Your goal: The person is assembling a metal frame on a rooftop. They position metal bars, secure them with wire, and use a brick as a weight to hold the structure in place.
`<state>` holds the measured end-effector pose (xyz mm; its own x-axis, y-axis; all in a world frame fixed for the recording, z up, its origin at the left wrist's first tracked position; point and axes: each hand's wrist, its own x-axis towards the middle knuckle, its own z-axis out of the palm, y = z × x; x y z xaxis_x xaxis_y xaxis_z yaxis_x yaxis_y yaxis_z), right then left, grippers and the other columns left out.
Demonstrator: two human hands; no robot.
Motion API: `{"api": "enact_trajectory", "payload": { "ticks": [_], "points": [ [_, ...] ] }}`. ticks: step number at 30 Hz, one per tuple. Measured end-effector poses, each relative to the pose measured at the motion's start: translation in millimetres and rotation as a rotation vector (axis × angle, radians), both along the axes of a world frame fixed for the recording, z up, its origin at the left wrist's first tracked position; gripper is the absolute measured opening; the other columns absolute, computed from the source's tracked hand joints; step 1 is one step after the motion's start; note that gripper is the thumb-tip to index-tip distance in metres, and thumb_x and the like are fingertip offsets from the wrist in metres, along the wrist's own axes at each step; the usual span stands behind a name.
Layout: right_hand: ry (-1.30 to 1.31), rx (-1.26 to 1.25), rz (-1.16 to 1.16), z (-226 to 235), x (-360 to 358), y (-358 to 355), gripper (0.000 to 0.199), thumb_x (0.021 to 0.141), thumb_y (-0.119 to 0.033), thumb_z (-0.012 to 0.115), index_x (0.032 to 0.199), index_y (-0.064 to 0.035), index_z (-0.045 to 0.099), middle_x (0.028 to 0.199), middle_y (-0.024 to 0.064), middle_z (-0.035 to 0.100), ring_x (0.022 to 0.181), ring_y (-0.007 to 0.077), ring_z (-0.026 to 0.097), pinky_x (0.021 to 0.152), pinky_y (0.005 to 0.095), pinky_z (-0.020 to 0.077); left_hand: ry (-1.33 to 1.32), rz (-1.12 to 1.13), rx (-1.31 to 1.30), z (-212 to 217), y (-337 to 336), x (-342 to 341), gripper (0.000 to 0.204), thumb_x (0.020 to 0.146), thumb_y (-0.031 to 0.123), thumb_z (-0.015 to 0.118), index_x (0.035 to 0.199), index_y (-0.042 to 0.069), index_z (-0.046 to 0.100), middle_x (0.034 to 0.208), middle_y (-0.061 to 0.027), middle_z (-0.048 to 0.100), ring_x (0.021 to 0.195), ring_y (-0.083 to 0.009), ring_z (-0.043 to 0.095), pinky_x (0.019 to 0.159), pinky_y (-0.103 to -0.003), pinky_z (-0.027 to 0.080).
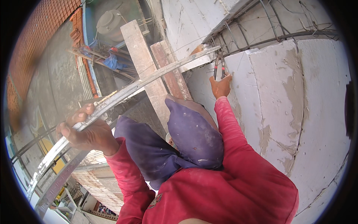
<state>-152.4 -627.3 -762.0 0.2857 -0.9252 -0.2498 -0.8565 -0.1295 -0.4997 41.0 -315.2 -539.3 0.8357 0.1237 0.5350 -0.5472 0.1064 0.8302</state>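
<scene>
The red shirt (220, 194) is long-sleeved, the trousers (195, 140) purple.

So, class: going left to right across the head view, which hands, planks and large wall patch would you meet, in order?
Left hand → pale plank → reddish plank → right hand → large greyish wall patch.

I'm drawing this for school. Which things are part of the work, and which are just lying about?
Part of the work, it seems:
long pale strip, held in the left hand
pliers, held in the right hand near the strip's end

Apparently just lying or standing about:
blue bundle
round gray tank
</scene>
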Motion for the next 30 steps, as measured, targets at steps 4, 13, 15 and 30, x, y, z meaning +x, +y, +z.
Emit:
{"api": "enact_trajectory", "payload": {
  "ticks": [4, 13, 15, 30],
  "points": [
    [0.255, -0.461, 0.178, -4.5, 3.7, 13.2, 0.057, 0.08, -0.023, 0.064, 0.124, 0.007, 0.046, 0.122, 0.0254, 0.052, 0.114, 0.0384, 0.051, 0.099, 0.0455, 0.0401, 0.027, -0.018, -0.098, 4.3, -7.0, -4.4, 0.022, 0.1, 0.028, 0.048, 0.094, 0.008, 0.049, 0.069, -0.0055, 0.06, 0.065, -0.0217, 0.066, 0.07, -0.037, 0.059],
    [0.256, -0.132, 0.182, -15.0, 5.5, -5.4, 0.05, 0.092, -0.027, 0.051, 0.128, 0.0072, 0.046, 0.108, 0.0228, 0.06, 0.097, 0.0357, 0.061, 0.085, 0.0443, 0.0488, 0.026, 0.0, -0.094, 8.9, -15.0, -4.9, 0.025, 0.098, 0.03, 0.048, 0.092, 0.006, 0.049, 0.069, -0.0065, 0.059, 0.066, -0.0228, 0.067, 0.065, -0.04, 0.06],
    [0.062, 0.16, 0.109, -10.9, 1.9, -12.8, 0.049, 0.096, -0.03, 0.047, 0.129, 0.0062, 0.046, 0.1, 0.0183, 0.062, 0.087, 0.0306, 0.063, 0.079, 0.0399, 0.0518, 0.02, 0.063, 0.027, 2.7, -6.8, -1.0, 0.032, 0.099, 0.039, 0.045, 0.092, 0.007, 0.046, 0.068, -0.0048, 0.058, 0.063, -0.0225, 0.068, 0.061, -0.045, 0.062],
    [-0.492, 0.816, -0.197, 9.0, -0.4, -31.3, 0.048, 0.095, -0.039, 0.054, 0.118, 0.0027, 0.051, 0.088, 0.0092, 0.063, 0.076, 0.0163, 0.061, 0.066, 0.0296, 0.0539, -0.002, 0.004, -0.037, 5.2, -8.8, -3.0, 0.023, 0.099, 0.029, 0.049, 0.095, 0.007, 0.048, 0.067, -0.0042, 0.058, 0.064, -0.0209, 0.066, 0.071, -0.039, 0.059]
  ]
}}
